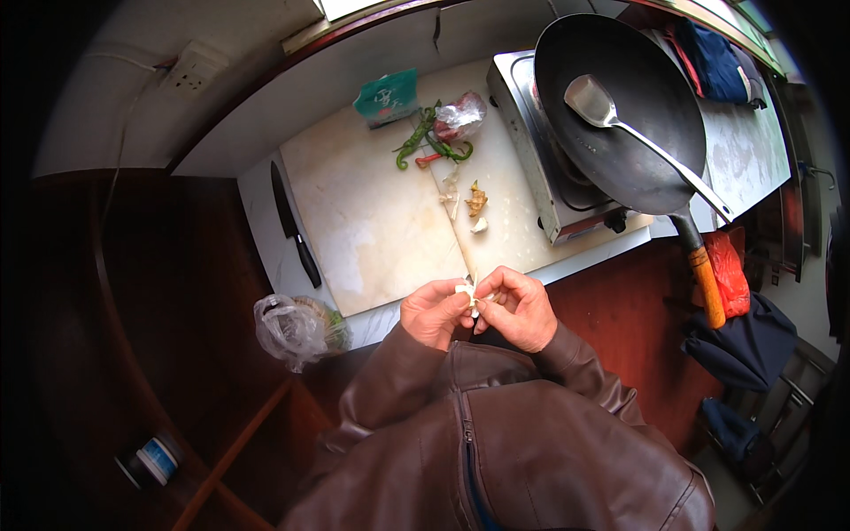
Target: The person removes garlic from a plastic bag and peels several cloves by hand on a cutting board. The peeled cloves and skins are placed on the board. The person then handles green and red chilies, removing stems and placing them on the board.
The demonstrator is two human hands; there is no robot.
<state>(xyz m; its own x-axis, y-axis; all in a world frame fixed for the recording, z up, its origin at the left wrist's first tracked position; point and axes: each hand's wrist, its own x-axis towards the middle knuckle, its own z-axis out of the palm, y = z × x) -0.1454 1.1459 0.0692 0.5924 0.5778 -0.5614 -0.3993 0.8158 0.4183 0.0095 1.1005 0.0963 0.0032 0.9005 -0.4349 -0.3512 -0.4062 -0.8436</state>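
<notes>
My left hand [435,312] and my right hand [519,308] meet at the front edge of the counter, in front of my jacket. Between their fingertips is a small piece of garlic [467,290] with pale papery skin, partly hidden by the fingers. Both hands pinch it. Beyond them on the white cutting board [372,219] and the one beside it lie a loose garlic clove [479,226], a knob of ginger [476,200] and scraps of garlic skin [450,192]. Farther back are green chili peppers [417,138] and a red chili pepper [428,160].
A kitchen knife [292,222] lies left of the boards, near a plastic bag [292,332] at the counter's corner. A teal pouch [386,98] and a plastic-wrapped red item [460,117] stand behind. At right, a wok [637,159] holding a metal spatula [591,103] sits on a gas stove [524,133].
</notes>
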